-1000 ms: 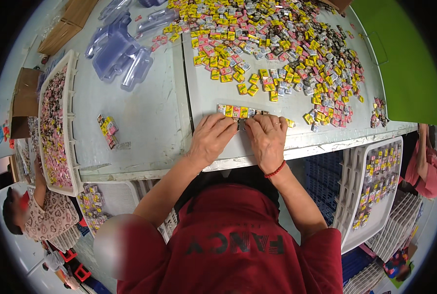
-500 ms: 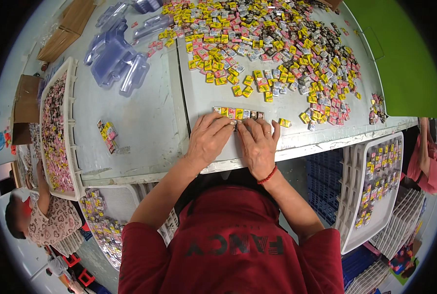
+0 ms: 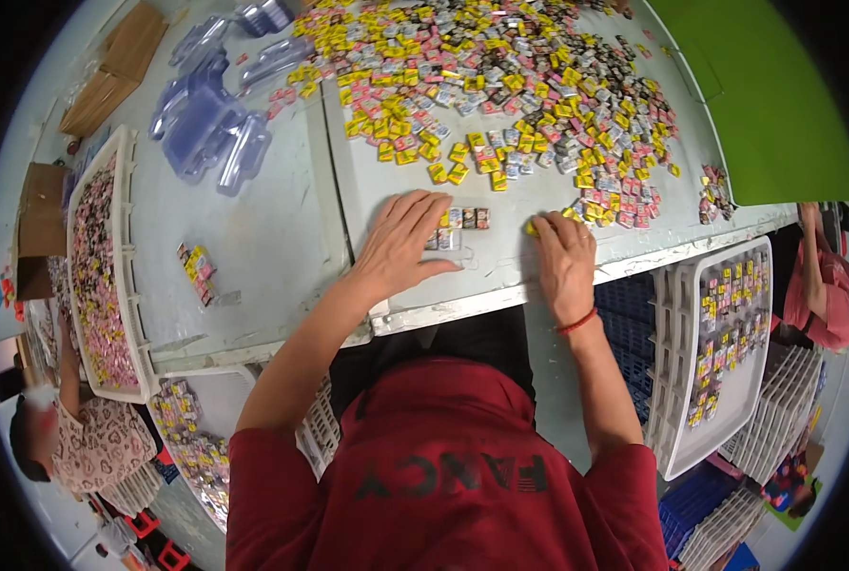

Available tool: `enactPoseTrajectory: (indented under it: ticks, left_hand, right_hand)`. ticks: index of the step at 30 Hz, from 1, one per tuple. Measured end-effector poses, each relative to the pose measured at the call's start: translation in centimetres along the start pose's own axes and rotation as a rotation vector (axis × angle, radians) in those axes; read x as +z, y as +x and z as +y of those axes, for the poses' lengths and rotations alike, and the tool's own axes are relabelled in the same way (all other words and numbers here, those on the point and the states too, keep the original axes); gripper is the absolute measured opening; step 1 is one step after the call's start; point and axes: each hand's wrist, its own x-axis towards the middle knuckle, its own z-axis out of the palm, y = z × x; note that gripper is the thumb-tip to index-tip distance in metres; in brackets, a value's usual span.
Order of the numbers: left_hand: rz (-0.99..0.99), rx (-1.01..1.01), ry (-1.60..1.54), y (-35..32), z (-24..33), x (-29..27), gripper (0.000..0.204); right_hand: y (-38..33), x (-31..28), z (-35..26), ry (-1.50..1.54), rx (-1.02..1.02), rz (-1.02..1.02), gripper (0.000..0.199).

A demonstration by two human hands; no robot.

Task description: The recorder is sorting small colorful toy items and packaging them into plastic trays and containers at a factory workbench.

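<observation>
A short block of small printed boxes (image 3: 469,219), yellow, dark and whitish, lies on the table in front of me. My left hand (image 3: 398,249) rests over the block's left end, fingers stretched out together and thumb apart. It covers part of the block. To the right, my right hand (image 3: 567,259) is bent down to the tabletop with its fingertips closed on a small yellow box (image 3: 531,229). Most of that box is hidden beneath the fingers. Just beyond the right hand lie loose pink and yellow boxes (image 3: 624,205).
A wide heap of small boxes (image 3: 500,86) spreads over the far table. Clear plastic trays (image 3: 201,133) lie at far left, above a small box cluster (image 3: 197,273). A full white basket (image 3: 142,333) stands left; a white tray (image 3: 676,447) sits right below the edge. People work at both sides.
My right hand has left the block and moved right to the single yellow box. My left hand has flattened out over the block's left end. The whole view has shifted slightly.
</observation>
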Motion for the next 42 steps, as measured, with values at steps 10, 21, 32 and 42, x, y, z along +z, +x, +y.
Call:
enactPoseTrajectory:
  ticks: [10, 21, 32, 42]
  left_hand:
    - [0.199, -0.117, 0.077, -1.6, 1.6, 2.4, 0.066]
    - [0.155, -0.132, 0.095, -1.8, 2.0, 2.4, 0.066]
    - [0.116, -0.09, 0.191, -2.2, 1.8, 2.7, 0.063]
    - [0.23, -0.196, -0.053, -1.2, -1.0, -0.2, 0.042]
  right_hand:
    - [0.6, 1.5, -6.6, 0.272, 0.051, 0.028, 0.029]
    - [1.0, 2.5, -9.2, 0.061, -0.048, 0.075, 0.023]
    - [0.2, 2.7, -10.3, -0.03, -0.062, -0.052, 0.028]
    - [1.0, 1.6, -3.7, 0.283, 0.254, 0.002, 0.025]
